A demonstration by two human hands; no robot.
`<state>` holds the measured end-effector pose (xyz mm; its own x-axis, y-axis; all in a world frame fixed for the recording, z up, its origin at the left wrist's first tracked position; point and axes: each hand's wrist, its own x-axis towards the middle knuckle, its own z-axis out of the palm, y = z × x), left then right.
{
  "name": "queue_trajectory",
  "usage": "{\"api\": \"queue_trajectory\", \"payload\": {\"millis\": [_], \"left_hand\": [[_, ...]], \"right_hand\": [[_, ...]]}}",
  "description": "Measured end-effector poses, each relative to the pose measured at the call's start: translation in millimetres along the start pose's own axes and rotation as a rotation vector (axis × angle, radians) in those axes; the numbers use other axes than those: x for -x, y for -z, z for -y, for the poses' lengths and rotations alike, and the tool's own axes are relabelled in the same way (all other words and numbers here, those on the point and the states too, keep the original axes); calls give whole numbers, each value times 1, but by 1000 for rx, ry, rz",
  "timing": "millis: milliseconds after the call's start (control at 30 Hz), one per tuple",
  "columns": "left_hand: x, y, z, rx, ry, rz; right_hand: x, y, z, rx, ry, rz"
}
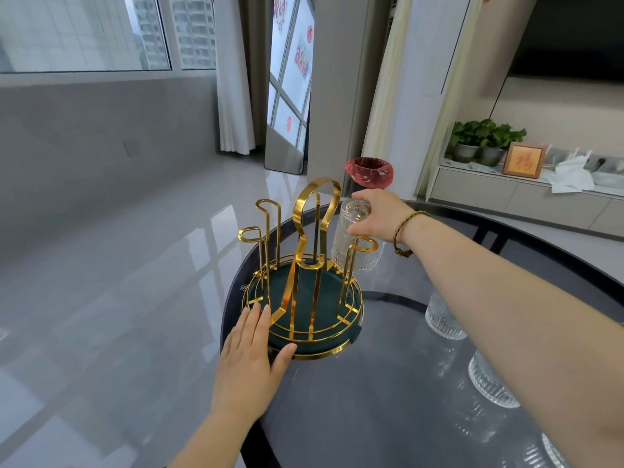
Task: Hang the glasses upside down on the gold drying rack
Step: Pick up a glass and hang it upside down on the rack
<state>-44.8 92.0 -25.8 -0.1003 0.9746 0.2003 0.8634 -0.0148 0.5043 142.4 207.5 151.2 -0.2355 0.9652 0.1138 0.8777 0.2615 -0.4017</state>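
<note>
The gold drying rack [305, 265] with a dark green round base stands near the left edge of the dark glass table [388, 383]. My right hand [374, 214] grips a ribbed clear glass [347, 238] by its base, mouth down, at a far-right prong of the rack; a second clear glass seems to stand just behind it. My left hand [250, 352] rests flat against the rack's near-left rim, fingers apart, holding nothing. Three more ribbed glasses wait along the right: one [442, 315] partly behind my forearm, one [489, 383], and one [553, 450] at the bottom edge.
A red glass bowl [369, 172] sits beyond the rack at the table's far edge. The table edge runs just left of the rack, with shiny grey floor [118, 298] below. A low cabinet with plants and a picture frame [521, 160] stands far right.
</note>
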Motion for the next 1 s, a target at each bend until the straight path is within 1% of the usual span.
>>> {"api": "queue_trajectory", "payload": {"millis": [233, 367, 500, 600, 667, 800, 900, 1000], "left_hand": [[0, -1, 1, -14, -9, -8], [-1, 0, 0, -10, -1, -6], [2, 4, -1, 2, -12, -16], [6, 9, -5, 12, -24, -15], [11, 13, -10, 1, -81, -18], [25, 19, -17, -43, -291, -43], [37, 14, -33, -12, -389, 24], [42, 4, -47, -56, -408, 99]], "right_hand": [[1, -6, -5, -131, 14, -66], [3, -6, -7, -162, 9, -109], [19, -2, -12, -221, -12, -224], [48, -3, -24, -300, -32, -331], [74, -8, -34, -351, -55, -405], [126, -33, -50, -477, -141, -479], [153, -57, -58, -525, -212, -530], [168, -82, -62, -554, -282, -537]]}}
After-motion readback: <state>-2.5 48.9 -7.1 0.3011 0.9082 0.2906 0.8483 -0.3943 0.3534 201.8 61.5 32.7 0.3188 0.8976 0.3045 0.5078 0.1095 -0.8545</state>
